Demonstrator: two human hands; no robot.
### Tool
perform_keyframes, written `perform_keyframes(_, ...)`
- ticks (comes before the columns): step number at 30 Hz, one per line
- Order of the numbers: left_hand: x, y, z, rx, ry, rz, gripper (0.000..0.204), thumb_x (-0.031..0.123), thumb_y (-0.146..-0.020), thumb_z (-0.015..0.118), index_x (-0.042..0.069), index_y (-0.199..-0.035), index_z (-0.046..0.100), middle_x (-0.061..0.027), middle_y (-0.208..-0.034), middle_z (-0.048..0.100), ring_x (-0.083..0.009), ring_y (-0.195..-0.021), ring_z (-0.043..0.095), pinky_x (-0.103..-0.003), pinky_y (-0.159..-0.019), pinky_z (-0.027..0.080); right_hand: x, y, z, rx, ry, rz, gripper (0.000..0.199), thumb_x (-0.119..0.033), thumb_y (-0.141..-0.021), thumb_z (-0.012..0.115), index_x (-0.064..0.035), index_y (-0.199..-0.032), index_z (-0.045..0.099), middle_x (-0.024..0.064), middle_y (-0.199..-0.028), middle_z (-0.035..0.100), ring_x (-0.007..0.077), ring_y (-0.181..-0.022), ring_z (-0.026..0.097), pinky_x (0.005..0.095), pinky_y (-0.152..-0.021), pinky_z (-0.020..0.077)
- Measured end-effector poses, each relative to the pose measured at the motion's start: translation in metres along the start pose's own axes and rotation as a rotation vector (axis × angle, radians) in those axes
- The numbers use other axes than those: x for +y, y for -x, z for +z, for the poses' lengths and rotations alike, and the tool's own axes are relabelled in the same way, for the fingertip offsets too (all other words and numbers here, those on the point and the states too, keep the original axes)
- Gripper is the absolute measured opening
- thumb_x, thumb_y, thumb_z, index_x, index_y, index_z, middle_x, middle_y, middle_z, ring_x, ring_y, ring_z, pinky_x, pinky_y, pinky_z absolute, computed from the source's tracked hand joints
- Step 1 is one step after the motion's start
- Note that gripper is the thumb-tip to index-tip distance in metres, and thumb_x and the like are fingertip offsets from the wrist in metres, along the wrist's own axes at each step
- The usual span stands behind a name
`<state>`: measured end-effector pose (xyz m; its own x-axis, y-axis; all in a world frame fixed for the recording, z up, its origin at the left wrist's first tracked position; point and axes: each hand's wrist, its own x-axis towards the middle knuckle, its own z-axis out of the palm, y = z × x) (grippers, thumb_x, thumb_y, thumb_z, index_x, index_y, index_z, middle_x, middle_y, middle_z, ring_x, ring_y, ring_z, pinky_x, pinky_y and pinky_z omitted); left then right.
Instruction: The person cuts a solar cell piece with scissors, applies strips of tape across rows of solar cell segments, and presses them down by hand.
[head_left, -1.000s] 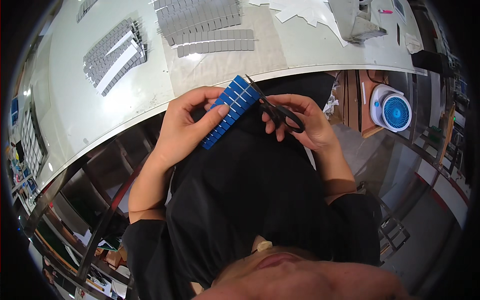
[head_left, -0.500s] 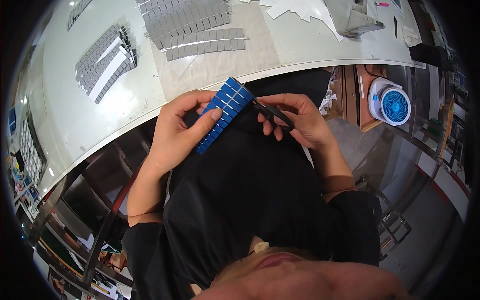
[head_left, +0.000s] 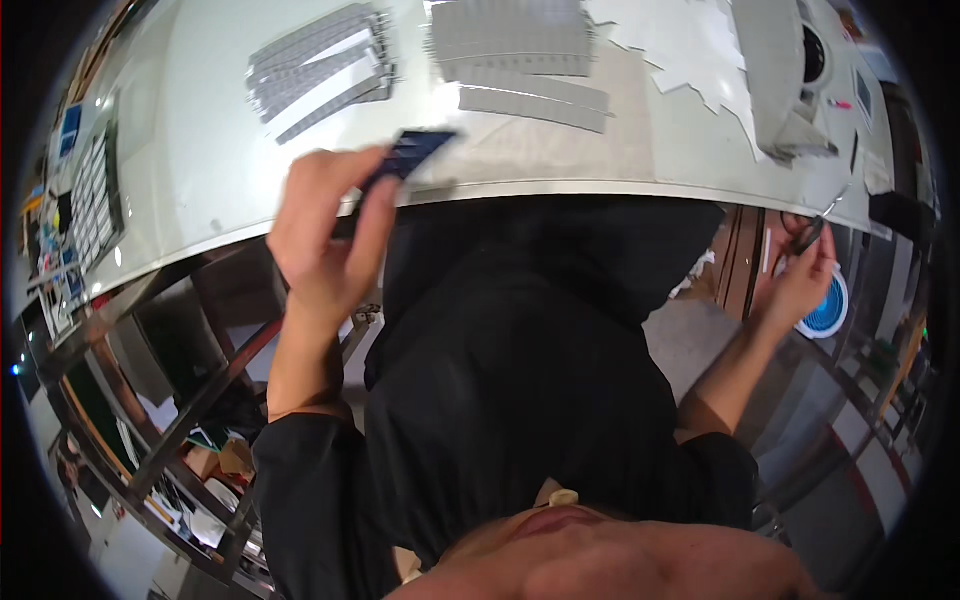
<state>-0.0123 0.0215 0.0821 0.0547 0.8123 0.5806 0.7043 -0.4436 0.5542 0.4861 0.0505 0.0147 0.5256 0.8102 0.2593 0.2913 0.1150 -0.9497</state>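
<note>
White table (head_left: 200, 150) spans the far side, its near edge curving across the view. On it, far centre: stack of grey strips (head_left: 515, 40); to its left a second, fanned pile of grey strips (head_left: 315, 65); far right, white paper offcuts (head_left: 680, 50). Left hand (head_left: 325, 235) raised at the table's near edge, fingers curled, thumb and fingertips pinching a dark blue gridded strip (head_left: 410, 155) whose far end lies over the table edge; blurred. Right hand (head_left: 800, 275) well apart at far right, off the table, fingers closed around small dark scissors (head_left: 808, 235), just above a round blue-and-white object (head_left: 828, 312)
</note>
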Motion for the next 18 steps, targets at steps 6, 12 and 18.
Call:
perform_keyframes(6, -0.077, -0.019, -0.024, 0.061, -0.849, 0.367, 0.025, 0.011, -0.085, 0.081, 0.016, -0.109, 0.08, 0.0034, -0.094, 0.074, -0.0126, -0.082, 0.067, -0.032, -0.09, 0.045, 0.036, -0.107, -0.009, -0.025, 1.098, -0.296, 0.025, -0.029, -0.098, 0.071, -0.014, -0.116, 0.08, 0.0108, -0.112, 0.074, 0.0269, -0.099, 0.072, 0.0375, -0.089, 0.0563)
perform_keyframes(12, -0.104, -0.002, -0.02, -0.17, -0.836, 0.278, 0.052, 0.026, -0.082, 0.086, 0.025, -0.131, 0.071, 0.0039, -0.124, 0.07, -0.0134, -0.108, 0.065, -0.039, -0.109, 0.038, 0.025, -0.095, 0.012, -0.004, 1.197, -0.562, 0.024, -0.03, -0.099, 0.068, -0.0142, -0.113, 0.08, 0.0089, -0.111, 0.074, 0.0293, -0.111, 0.064, 0.0416, -0.097, 0.05)
perform_keyframes(18, -0.118, -0.002, -0.035, -0.251, -0.597, 0.05, 0.076, 0.048, -0.078, 0.086, 0.019, -0.144, 0.062, -0.0059, -0.146, 0.06, -0.0279, -0.134, 0.053, -0.052, -0.119, 0.03, -0.097, 0.061, 0.084, -0.426, 0.071, -0.317, 0.032, -0.02, -0.097, 0.072, 0.001, -0.121, 0.071, 0.0122, -0.11, 0.071, 0.0194, -0.103, 0.064, 0.0353, -0.085, 0.0512)
